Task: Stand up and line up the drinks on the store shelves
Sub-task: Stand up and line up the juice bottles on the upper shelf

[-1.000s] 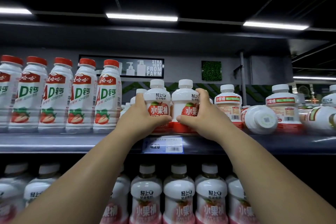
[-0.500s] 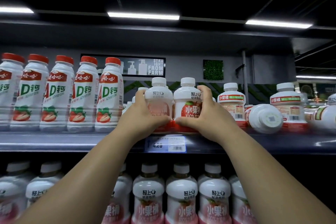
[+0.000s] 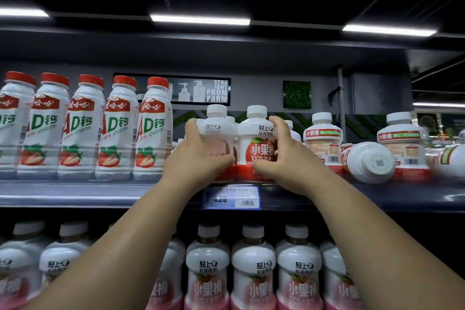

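White apple-juice bottles (image 3: 256, 143) at shelf edge (image 3: 100, 195), L hand (image 3: 198, 161) & R hand (image 3: 284, 158) each clamped on one

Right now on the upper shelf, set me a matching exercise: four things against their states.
Things:
1. red-cap bottles
2. left hand
3. right hand
4. bottle right of the hands

States:
A. lying on its side, base toward the camera
B. standing in a row at the left
C. gripping the apple bottle with its label facing front
D. gripping the blurred white-cap bottle

Pairs: 1-B, 2-D, 3-C, 4-A
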